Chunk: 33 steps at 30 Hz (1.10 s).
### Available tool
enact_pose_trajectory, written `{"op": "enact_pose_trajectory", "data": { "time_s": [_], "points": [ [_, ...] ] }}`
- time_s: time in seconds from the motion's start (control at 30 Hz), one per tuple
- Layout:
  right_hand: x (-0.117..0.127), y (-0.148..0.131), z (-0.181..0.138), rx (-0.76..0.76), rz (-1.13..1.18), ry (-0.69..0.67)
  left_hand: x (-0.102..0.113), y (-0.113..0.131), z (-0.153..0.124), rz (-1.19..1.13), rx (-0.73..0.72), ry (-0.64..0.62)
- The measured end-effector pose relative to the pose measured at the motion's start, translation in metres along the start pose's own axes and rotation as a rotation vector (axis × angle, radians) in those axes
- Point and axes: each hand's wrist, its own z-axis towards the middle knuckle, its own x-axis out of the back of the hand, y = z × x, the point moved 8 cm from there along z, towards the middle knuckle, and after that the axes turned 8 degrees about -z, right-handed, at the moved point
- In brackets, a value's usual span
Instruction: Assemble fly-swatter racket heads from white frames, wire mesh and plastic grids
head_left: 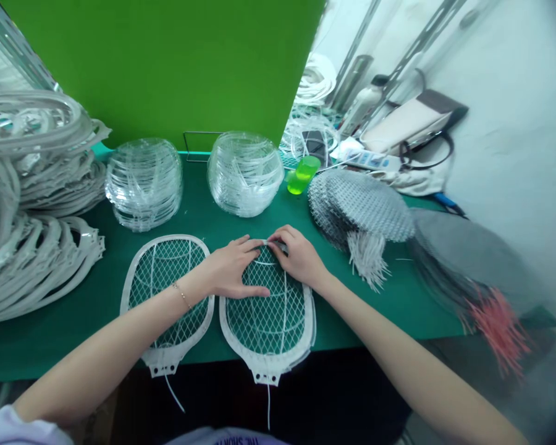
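Left hand: laid flat, fingers extended together, palm pressing on the mesh of the white racket frame. Right hand: fingers curled, tips pinching the frame's top rim. The frame lies at the near edge of the green table, handle stub toward the person, a thin white wire hanging from it. Its diamond mesh is crossed by white ribs.

A second frame lies just beside it, partly covered by the left forearm. Behind: two clear grid stacks, a green cup, metal mesh sheets. Far left: piled white frames.
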Motion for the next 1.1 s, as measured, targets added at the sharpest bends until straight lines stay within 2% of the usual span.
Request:
{"op": "enact_pose_trajectory", "data": {
  "time_s": [0.27, 0.43, 0.5, 0.6, 0.67, 0.73, 0.8, 0.83, 0.9, 0.97, 1.03, 1.1],
  "points": [
    [0.000, 0.007, 0.008, -0.032, 0.075, -0.041, 0.005, 0.000, 0.000, 0.001, 0.010, 0.018],
    [-0.018, 0.032, 0.026, -0.259, 0.254, -0.374, 0.008, 0.003, 0.003, 0.021, 0.014, 0.039],
    [-0.023, 0.038, 0.033, -0.309, 0.280, -0.443, 0.007, 0.003, 0.004, 0.049, 0.012, 0.053],
    [-0.022, 0.041, 0.040, -0.336, 0.261, -0.445, 0.007, 0.000, 0.006, 0.058, 0.014, 0.083],
    [-0.012, 0.036, 0.034, -0.357, 0.230, -0.360, 0.007, -0.001, 0.004, 0.060, 0.016, 0.053],
    [0.015, 0.018, 0.015, -0.328, 0.160, -0.133, 0.010, 0.005, -0.005, 0.086, -0.003, 0.042],
    [0.047, -0.018, -0.022, -0.215, 0.069, 0.114, 0.016, 0.018, -0.020, 0.114, -0.036, 0.081],
    [0.056, -0.040, -0.045, -0.129, 0.041, 0.154, 0.016, 0.027, -0.029, 0.120, -0.051, 0.100],
    [0.057, -0.084, -0.090, 0.034, -0.038, 0.088, 0.009, 0.042, -0.045, 0.114, -0.067, 0.074],
    [0.050, -0.110, -0.126, 0.099, -0.104, 0.006, -0.005, 0.051, -0.056, 0.104, -0.045, -0.001],
    [0.041, -0.118, -0.147, 0.097, -0.148, -0.045, -0.016, 0.053, -0.060, 0.101, 0.002, -0.049],
    [0.035, -0.117, -0.154, 0.101, -0.181, -0.062, -0.021, 0.050, -0.059, 0.098, 0.034, -0.054]
  ]
}}
